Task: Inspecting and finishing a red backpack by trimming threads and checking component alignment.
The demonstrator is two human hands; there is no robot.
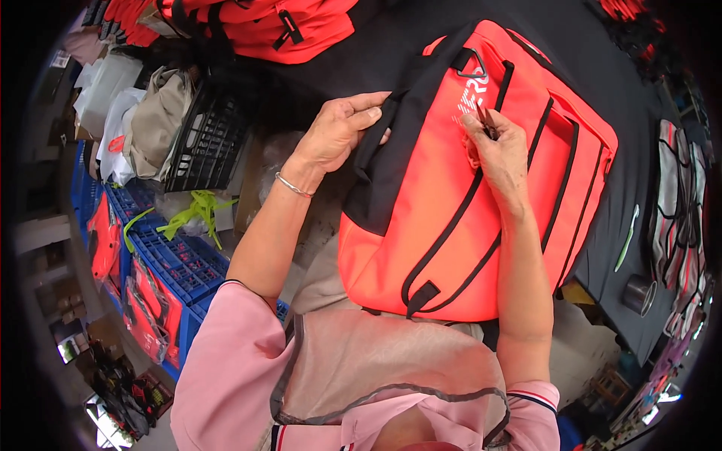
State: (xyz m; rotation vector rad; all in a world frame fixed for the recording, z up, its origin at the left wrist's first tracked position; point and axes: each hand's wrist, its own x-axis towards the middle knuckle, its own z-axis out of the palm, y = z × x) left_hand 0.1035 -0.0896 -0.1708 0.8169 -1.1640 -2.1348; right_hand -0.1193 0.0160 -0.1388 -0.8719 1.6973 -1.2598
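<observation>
Head view looks down on a black table (602, 90) whose top fills the upper right of the picture, with an orange backpack (451, 218) lying on it and overhanging its near edge toward the person's lap. The left hand (340, 129) is clamped on the black strap (380, 146) along the backpack's left side, fingers curled over it and thumb beneath. The right hand (500, 154) rests on the orange front panel, its fingertips pinched together on a small dark tool (485, 120); what kind of tool it is cannot be told. A grey metal triangle ring (470, 66) sits at the top of the bag.

Further along the table lies another orange bag (286, 26). A green pen-like stick (626, 239) and a roll of tape (639, 295) rest near the table's right edge, well apart from the hands. On the floor to the left stand blue plastic crates (177, 259), some holding more orange pieces, with a black crate (207, 143) behind them and a beige cloth bundle (154, 120) beside it. Scraps of yellow-green strapping (197, 210) lie on the blue crates.
</observation>
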